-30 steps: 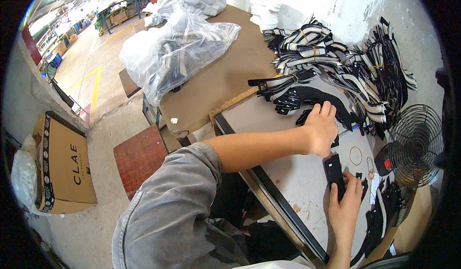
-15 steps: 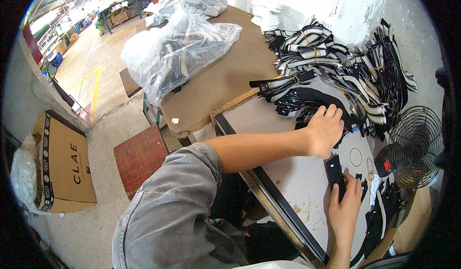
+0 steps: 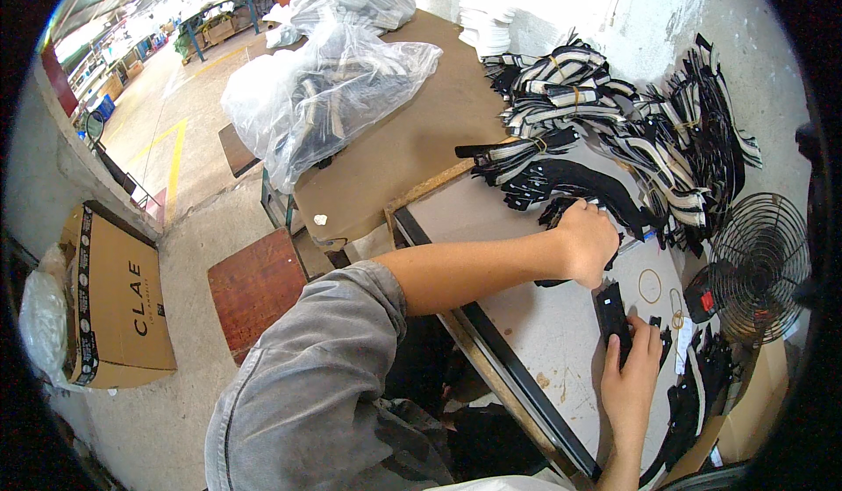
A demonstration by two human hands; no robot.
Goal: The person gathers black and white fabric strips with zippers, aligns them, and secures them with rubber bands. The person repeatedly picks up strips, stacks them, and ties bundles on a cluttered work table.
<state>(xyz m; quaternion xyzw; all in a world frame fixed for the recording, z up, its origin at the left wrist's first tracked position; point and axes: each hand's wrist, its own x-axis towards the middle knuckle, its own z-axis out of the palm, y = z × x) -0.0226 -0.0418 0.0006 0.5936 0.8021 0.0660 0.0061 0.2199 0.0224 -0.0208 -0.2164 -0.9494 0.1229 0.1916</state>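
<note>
My left hand [image 3: 586, 238], its arm in a grey sleeve, reaches across the table to a pile of black fabric strips [image 3: 574, 178]. Its fingers are curled down among the near strips, and the back of the hand hides what lies inside them. Lower right, my right hand [image 3: 633, 359] grips a neat stack of black strips [image 3: 610, 307], thumb on one side and fingers on the other. A small white mark shows on the stack's top. Close to it lies a tan rubber band [image 3: 649, 286].
Bundled black-and-white strips [image 3: 574, 88] are heaped along the wall. A black wire fan [image 3: 759, 267] stands at the right, above an open carton [image 3: 745, 412] and more dark strips. Clear plastic bags [image 3: 329, 96] rest on the brown table; a reddish-brown stool [image 3: 256, 291] is at the left.
My left hand has drawn slightly nearer and its fingers, spread before, have curled in. More of the black pile shows behind it. The right hand keeps its place on the stack.
</note>
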